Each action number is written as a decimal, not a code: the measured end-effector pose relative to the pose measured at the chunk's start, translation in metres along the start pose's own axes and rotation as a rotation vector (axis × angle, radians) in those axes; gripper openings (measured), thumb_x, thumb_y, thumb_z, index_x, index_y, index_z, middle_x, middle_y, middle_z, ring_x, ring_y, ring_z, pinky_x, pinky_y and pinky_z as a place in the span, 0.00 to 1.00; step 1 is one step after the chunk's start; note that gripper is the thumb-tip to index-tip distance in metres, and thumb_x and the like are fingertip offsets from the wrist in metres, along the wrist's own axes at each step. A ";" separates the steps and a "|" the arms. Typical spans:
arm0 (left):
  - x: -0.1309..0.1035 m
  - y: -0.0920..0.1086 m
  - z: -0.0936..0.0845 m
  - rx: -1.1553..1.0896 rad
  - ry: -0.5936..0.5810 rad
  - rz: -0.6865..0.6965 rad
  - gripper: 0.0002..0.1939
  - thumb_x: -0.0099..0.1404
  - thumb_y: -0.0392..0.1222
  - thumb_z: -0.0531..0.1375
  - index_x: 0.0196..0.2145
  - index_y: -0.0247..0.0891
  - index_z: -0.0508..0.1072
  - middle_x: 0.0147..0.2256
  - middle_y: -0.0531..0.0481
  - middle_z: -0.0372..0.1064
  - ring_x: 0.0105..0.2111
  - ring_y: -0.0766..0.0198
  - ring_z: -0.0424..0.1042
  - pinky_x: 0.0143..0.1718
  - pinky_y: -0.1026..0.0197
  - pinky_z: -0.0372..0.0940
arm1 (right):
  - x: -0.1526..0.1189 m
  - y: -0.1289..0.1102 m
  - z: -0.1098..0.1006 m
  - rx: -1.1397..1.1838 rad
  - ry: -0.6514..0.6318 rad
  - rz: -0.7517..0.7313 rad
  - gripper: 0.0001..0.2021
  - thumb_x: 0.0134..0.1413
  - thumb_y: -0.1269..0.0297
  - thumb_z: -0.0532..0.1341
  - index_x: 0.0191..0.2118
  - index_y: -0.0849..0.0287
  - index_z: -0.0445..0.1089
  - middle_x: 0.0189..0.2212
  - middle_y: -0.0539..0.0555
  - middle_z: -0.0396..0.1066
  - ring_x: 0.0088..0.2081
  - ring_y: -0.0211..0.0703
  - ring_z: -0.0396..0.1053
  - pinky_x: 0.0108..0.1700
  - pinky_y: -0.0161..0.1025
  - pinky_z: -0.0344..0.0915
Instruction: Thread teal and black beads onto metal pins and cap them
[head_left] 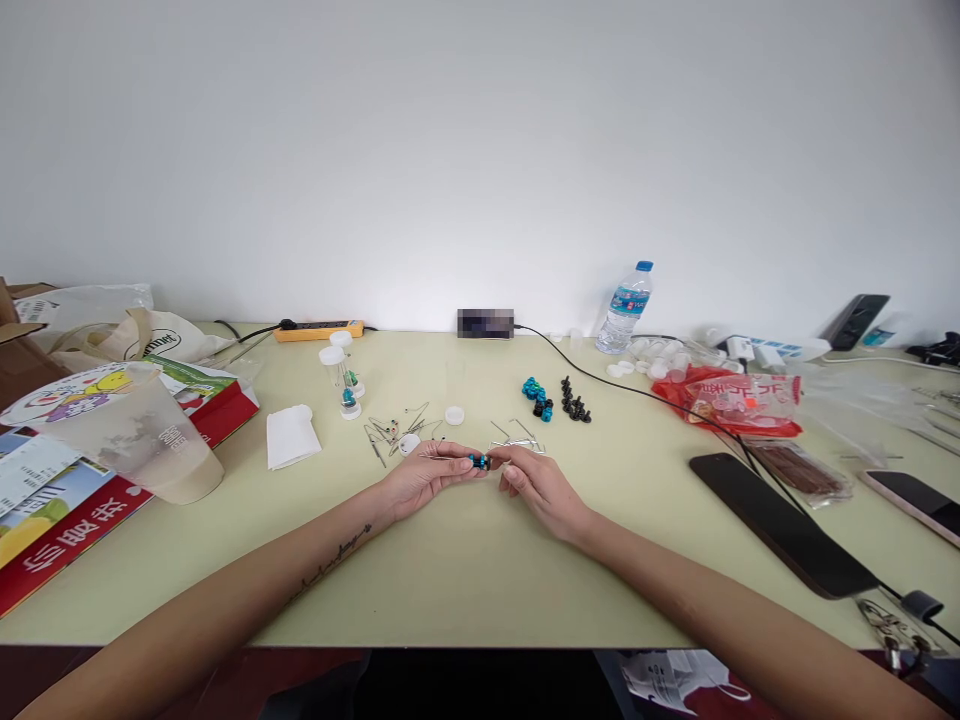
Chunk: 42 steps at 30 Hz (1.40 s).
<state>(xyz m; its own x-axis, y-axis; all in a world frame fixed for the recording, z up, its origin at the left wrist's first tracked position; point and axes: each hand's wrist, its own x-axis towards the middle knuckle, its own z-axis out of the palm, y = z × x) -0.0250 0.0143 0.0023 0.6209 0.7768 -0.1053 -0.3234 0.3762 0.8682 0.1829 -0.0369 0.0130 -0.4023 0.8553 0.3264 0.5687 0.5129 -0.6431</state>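
Observation:
My left hand (429,478) pinches a small blue-and-black part (478,461) between thumb and fingertips, above the table. At the black end of that part, the curled fingers of my right hand (541,488) meet it, with the index finger against it. Thin metal rods with small coloured bits (390,435) lie scattered just beyond my left hand, around a white cap (409,444). Past my right hand are bent metal pieces (517,440). Farther back sit a cluster of blue parts (533,387) and a group of black screw-like parts (575,405).
Clear capped tubes (348,392) and another tube with a white base (454,414) stand upright. A milky cup (161,440) tilts at left near a red box (90,530). A water bottle (626,310), red packet (739,400) and black phone (780,520) lie rightward; a cable crosses there.

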 end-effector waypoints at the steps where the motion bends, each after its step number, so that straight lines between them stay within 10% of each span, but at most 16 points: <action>1: 0.000 0.000 0.000 0.000 0.000 0.000 0.13 0.50 0.34 0.67 0.36 0.30 0.74 0.37 0.43 0.74 0.41 0.57 0.73 0.52 0.55 0.62 | 0.000 0.000 0.000 0.002 0.002 0.000 0.18 0.65 0.55 0.40 0.49 0.55 0.61 0.39 0.55 0.68 0.29 0.38 0.66 0.35 0.38 0.65; 42: -0.002 0.002 0.002 0.010 0.003 -0.008 0.14 0.50 0.34 0.67 0.36 0.30 0.74 0.37 0.43 0.74 0.41 0.58 0.73 0.53 0.56 0.61 | -0.001 0.000 -0.001 0.002 0.001 -0.005 0.19 0.64 0.54 0.40 0.48 0.55 0.62 0.38 0.55 0.68 0.31 0.39 0.67 0.35 0.39 0.65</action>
<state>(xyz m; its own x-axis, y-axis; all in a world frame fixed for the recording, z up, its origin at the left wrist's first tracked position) -0.0251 0.0127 0.0047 0.6215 0.7751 -0.1138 -0.3111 0.3775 0.8722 0.1834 -0.0375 0.0135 -0.4047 0.8528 0.3299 0.5655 0.5170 -0.6426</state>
